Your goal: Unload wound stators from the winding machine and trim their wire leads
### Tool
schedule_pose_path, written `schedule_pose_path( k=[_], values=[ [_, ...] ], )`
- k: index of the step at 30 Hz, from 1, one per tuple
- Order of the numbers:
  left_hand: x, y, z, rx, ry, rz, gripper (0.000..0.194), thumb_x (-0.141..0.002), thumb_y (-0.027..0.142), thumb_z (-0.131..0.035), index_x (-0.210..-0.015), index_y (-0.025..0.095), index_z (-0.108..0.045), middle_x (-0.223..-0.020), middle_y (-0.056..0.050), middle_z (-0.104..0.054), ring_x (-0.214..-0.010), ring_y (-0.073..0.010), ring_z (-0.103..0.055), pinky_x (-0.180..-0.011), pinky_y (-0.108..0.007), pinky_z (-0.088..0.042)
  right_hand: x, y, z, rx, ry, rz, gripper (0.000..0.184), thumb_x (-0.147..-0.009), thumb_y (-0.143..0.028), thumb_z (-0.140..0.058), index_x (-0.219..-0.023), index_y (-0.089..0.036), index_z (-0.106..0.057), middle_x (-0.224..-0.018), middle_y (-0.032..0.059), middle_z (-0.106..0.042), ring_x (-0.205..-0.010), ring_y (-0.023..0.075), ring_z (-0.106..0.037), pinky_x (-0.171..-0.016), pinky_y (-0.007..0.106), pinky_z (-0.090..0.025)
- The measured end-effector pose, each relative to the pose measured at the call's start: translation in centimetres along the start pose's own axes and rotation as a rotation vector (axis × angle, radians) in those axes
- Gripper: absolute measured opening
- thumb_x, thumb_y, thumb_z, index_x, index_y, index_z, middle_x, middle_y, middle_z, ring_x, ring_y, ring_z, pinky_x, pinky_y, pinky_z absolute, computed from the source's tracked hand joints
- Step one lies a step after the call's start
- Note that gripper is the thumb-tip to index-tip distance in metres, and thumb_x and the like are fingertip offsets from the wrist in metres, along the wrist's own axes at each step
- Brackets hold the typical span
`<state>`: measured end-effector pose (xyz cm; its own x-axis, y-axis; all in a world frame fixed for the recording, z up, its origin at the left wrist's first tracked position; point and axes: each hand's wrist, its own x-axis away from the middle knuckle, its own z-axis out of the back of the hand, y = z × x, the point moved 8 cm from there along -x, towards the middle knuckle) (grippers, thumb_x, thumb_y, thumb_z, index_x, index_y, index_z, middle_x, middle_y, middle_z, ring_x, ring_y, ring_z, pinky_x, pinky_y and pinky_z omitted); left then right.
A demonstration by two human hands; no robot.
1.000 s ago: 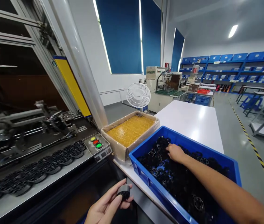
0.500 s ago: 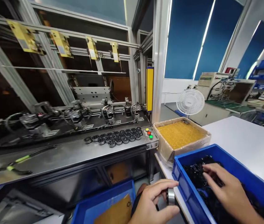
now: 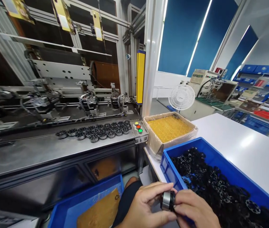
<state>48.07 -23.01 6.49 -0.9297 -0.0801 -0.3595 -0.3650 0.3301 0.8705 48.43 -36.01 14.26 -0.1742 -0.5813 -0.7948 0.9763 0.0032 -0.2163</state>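
Small silver-and-black cylindrical part (image 3: pixel 166 200), judged light, stiff and slightly slick, best taken by its metal rim, was held beside the blue plastic bin (image 3: pixel 175 171), rim gripped by the left hand (image 3: pixel 142 207), black side pinched by the right hand (image 3: pixel 195 208).

This is a workshop in a factory. It has a big metal machine (image 3: pixel 63 72) with colored buttons (image 3: pixel 138 127), a blue bin (image 3: pixel 182 145) full of black parts (image 3: pixel 210 180), and shelves (image 3: pixel 255 77) with blue boxes.
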Motion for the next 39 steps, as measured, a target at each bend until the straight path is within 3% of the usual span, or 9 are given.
schedule_pose_path(
  k=[5,9,13,19,23,29,33,36,39],
  values=[
    [0.4,-0.8,0.5,0.016,0.044,0.105,0.060,-0.061,0.016,-0.090,-0.118,0.021,-0.072,-0.102,-0.008,-0.079,-0.094,-0.0232,-0.075,-0.086,-0.025,-0.058,0.3,0.7,0.1,0.065,0.001,-0.024,0.037,-0.082,0.000,-0.056,-0.117,-0.010,-0.062,-0.098,0.0134,-0.067,-0.094,0.0207,-0.066,-0.079,0.034,-0.061],
    [0.6,-1.7,0.6,0.028,0.034,0.215,0.058,-0.055,0.019,-0.094,-0.110,0.018,-0.075,-0.097,-0.008,-0.080,-0.092,-0.0237,-0.075,-0.084,-0.024,-0.058,-0.1,0.5,-0.1,0.062,-0.073,0.044,0.039,-0.085,-0.002,-0.055,-0.123,-0.010,-0.060,-0.096,0.0130,-0.067,-0.092,0.0212,-0.065,-0.076,0.037,-0.061],
    [0.6,-2.5,0.7,0.080,0.031,0.296,0.065,-0.046,0.024,-0.097,-0.107,0.016,-0.075,-0.097,-0.009,-0.080,-0.093,-0.0265,-0.075,-0.084,-0.028,-0.059,-0.2,0.1,-0.2,0.101,-0.106,0.090,0.038,-0.087,-0.004,-0.055,-0.124,-0.010,-0.059,-0.092,0.0120,-0.069,-0.088,0.0199,-0.066,-0.073,0.035,-0.061],
    [1.2,-3.4,0.9,0.129,0.008,0.403,0.066,-0.046,0.020,-0.097,-0.109,0.017,-0.075,-0.099,-0.009,-0.080,-0.096,-0.0274,-0.074,-0.089,-0.034,-0.057,0.1,0.2,-0.7,0.104,-0.138,0.100,0.035,-0.087,-0.007,-0.057,-0.122,-0.007,-0.059,-0.091,0.0134,-0.069,-0.086,0.0203,-0.065,-0.069,0.035,-0.060],
    [1.4,-3.5,0.9,0.138,-0.002,0.462,0.065,-0.048,0.017,-0.096,-0.109,0.018,-0.075,-0.098,-0.007,-0.080,-0.095,-0.0252,-0.074,-0.088,-0.032,-0.056,0.3,0.3,-0.9,0.075,-0.137,0.087,0.034,-0.086,-0.005,-0.058,-0.120,-0.006,-0.059,-0.092,0.0141,-0.067,-0.087,0.0203,-0.063,-0.069,0.035,-0.060],
    [1.4,-3.9,0.7,0.188,-0.005,0.492,0.066,-0.048,0.027,-0.097,-0.109,0.017,-0.075,-0.096,-0.008,-0.079,-0.089,-0.0226,-0.073,-0.081,-0.028,-0.055,0.1,0.2,-0.8,0.102,-0.139,0.077,0.028,-0.090,-0.009,-0.055,-0.116,-0.003,-0.060,-0.092,0.0160,-0.067,-0.087,0.0214,-0.062,-0.070,0.035,-0.060],
    [1.7,-4.3,0.6,0.194,-0.027,0.478,0.068,-0.053,0.033,-0.095,-0.115,0.015,-0.074,-0.098,-0.010,-0.077,-0.089,-0.0241,-0.071,-0.082,-0.031,-0.054,0.1,0.1,-1.1,0.130,-0.159,0.049,0.026,-0.091,-0.013,-0.054,-0.114,-0.003,-0.060,-0.090,0.0161,-0.068,-0.084,0.0221,-0.064,-0.069,0.036,-0.060],
    [1.7,-3.7,0.4,0.172,-0.033,0.411,0.066,-0.068,0.039,-0.087,-0.127,0.018,-0.067,-0.113,-0.012,-0.074,-0.106,-0.0289,-0.068,-0.096,-0.038,-0.050,0.2,0.1,-0.9,0.141,-0.157,0.046,0.026,-0.091,-0.012,-0.054,-0.116,-0.006,-0.061,-0.095,0.0162,-0.069,-0.090,0.0227,-0.065,-0.075,0.038,-0.060],
    [1.9,-2.5,-0.6,0.134,-0.091,0.342,0.060,-0.087,0.044,-0.068,-0.141,0.022,-0.055,-0.135,-0.014,-0.062,-0.126,-0.0330,-0.057,-0.107,-0.047,-0.043,0.3,2.1,-0.6,0.014,-0.198,-0.154,0.041,-0.088,-0.021,-0.066,-0.126,-0.012,-0.059,-0.114,0.0173,-0.066,-0.106,0.0239,-0.064,-0.088,0.038,-0.058]
  ],
)
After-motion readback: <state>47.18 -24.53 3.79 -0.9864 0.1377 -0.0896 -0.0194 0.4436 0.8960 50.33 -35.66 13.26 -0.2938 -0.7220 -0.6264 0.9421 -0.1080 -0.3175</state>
